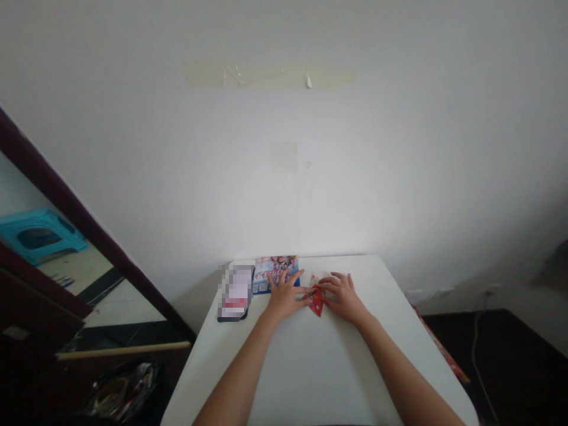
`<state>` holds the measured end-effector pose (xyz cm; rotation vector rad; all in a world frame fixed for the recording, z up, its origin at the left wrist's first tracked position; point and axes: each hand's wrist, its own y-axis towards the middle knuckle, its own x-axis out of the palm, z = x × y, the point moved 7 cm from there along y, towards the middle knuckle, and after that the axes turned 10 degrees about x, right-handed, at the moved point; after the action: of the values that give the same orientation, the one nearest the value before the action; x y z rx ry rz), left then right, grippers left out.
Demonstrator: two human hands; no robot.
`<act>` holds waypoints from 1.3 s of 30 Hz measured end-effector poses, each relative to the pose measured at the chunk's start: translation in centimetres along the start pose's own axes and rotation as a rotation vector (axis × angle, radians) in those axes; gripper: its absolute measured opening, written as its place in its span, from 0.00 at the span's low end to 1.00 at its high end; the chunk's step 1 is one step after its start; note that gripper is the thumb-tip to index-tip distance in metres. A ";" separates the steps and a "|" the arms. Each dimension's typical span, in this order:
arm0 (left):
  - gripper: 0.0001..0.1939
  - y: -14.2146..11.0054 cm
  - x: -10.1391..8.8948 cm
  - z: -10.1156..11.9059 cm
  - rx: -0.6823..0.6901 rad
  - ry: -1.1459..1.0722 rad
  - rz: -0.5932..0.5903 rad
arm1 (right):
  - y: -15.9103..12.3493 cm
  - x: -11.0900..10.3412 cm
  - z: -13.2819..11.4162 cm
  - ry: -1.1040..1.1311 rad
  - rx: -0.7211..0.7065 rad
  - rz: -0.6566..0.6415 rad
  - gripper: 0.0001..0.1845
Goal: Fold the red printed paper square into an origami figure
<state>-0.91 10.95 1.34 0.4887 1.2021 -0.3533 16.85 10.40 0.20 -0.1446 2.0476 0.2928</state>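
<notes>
Two bare hands worked over one tabletop (306, 378), with three things lying on it: one small folded red paper piece (316, 307), one phone (237, 293) whose screen was blurred out, and one printed blue-and-pink sheet (276, 265). Two pale squares, apparently codes, showed near the sheet's lower left corner.

The red paper piece lay flat between the hands, near the far edge of the tabletop, with one pointed end toward the person. The left hand (286, 296) had its fingers spread wide; its index finger and thumb reached to the paper's left side, apart from each other, while the other fingers fanned out over the printed sheet. The right hand (344, 296) came in from the other side, fingers bent and loosely parted, the nearest tips at the paper's right edge. Whether those right fingers pinched the paper or merely pressed on it, I could not tell.

The phone sat left of the sheet, well apart from the red piece. Behind the tabletop rose one white wall (399, 148) bearing one long yellowish strip (266, 76). One blue stool (44, 219) appeared at far left.
</notes>
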 end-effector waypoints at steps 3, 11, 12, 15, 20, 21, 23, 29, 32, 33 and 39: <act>0.17 0.1 0.3 -0.2 -0.015 -0.007 -0.020 | 0.0 -0.1 -0.2 -0.007 -0.022 0.005 0.19; 0.17 0.1 0.5 -0.4 -0.034 -0.023 -0.054 | -0.2 -0.3 -0.4 0.036 -0.062 0.040 0.17; 0.17 0.1 0.5 -0.4 -0.036 -0.021 -0.056 | -0.2 -0.3 -0.3 0.044 -0.063 0.048 0.17; 0.17 0.1 0.5 -0.5 -0.040 -0.019 -0.061 | -0.1 -0.3 -0.1 0.074 -0.068 0.078 0.15; 0.17 0.1 0.4 -0.4 -0.037 -0.033 -0.064 | 0.3 -0.6 0.4 0.184 -0.091 0.131 0.11; 0.17 0.1 0.4 -0.4 -0.035 -0.035 -0.067 | 0.4 -0.6 0.5 0.205 -0.093 0.133 0.12; 0.17 0.1 0.3 -0.4 -0.033 -0.035 -0.068 | 0.6 -0.6 0.8 0.229 -0.095 0.124 0.12; 0.18 0.0 0.2 -0.3 -0.022 -0.040 -0.088 | 0.7 -0.6 1.1 0.230 -0.141 0.092 0.03; 0.18 -0.1 0.1 -0.3 -0.015 -0.025 -0.094 | 0.3 -0.5 0.3 0.233 -0.187 0.068 0.07; 0.18 -0.1 0.1 -0.3 -0.012 -0.021 -0.095 | 0.2 -0.5 0.0 0.231 -0.204 0.054 0.08; 0.20 -0.2 0.0 -0.1 0.014 -0.024 -0.116 | -0.1 -0.7 -1.1 0.213 -0.191 0.009 0.09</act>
<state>-1.13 10.80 1.29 0.4268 1.2085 -0.4656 16.29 9.97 1.29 -0.2951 2.2285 0.4973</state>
